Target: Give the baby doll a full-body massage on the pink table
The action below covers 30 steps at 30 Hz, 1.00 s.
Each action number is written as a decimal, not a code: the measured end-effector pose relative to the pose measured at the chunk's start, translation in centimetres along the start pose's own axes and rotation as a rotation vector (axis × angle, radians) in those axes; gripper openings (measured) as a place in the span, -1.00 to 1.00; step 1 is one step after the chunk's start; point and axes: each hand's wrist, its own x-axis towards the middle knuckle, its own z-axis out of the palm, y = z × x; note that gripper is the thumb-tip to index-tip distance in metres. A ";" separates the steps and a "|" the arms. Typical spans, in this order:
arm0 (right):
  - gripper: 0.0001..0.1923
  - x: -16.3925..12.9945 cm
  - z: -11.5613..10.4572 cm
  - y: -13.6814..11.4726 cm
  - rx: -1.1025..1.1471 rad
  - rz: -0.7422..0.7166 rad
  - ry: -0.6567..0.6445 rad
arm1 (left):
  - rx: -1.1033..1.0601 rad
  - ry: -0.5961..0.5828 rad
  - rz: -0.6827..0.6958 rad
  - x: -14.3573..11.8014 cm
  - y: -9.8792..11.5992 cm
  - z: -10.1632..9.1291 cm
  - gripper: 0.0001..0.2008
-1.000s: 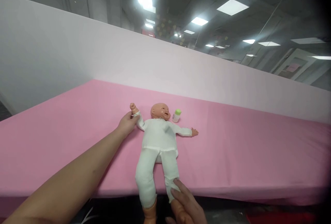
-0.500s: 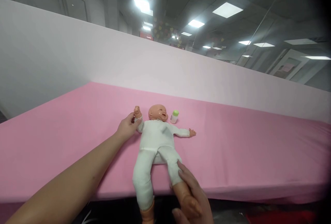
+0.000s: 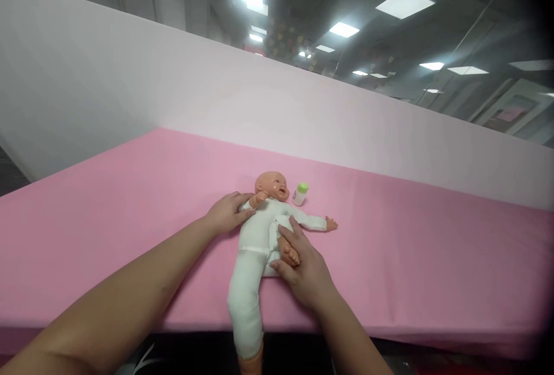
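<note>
Head view: bottle point(image 3: 300, 193) beside doll point(image 3: 259, 236) head.

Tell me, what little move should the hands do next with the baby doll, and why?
Probably lower the bent leg gently back flat. The right hand has the doll's foot folded up onto its tummy, while the other leg hangs over the edge of the pink table. The left hand holds the doll's arm against its chest, so the doll should stay steady.
</note>
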 end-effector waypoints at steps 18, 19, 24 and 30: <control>-0.40 -1.8 1.9 0.4 -0.215 -0.085 0.028 | -0.147 0.039 -0.100 -0.1 0.7 0.0 -0.46; -0.41 -2.1 1.8 0.4 -0.171 -0.094 0.061 | -0.155 0.063 -0.116 -0.1 0.6 0.0 -0.47; -0.42 -4.4 1.3 0.2 -0.022 -0.165 0.221 | -0.087 0.268 -0.266 0.1 -1.0 0.1 -0.57; -0.37 -8.4 -0.1 -0.3 -0.018 -0.288 0.184 | -0.380 0.371 -0.598 0.7 -3.6 0.6 -0.58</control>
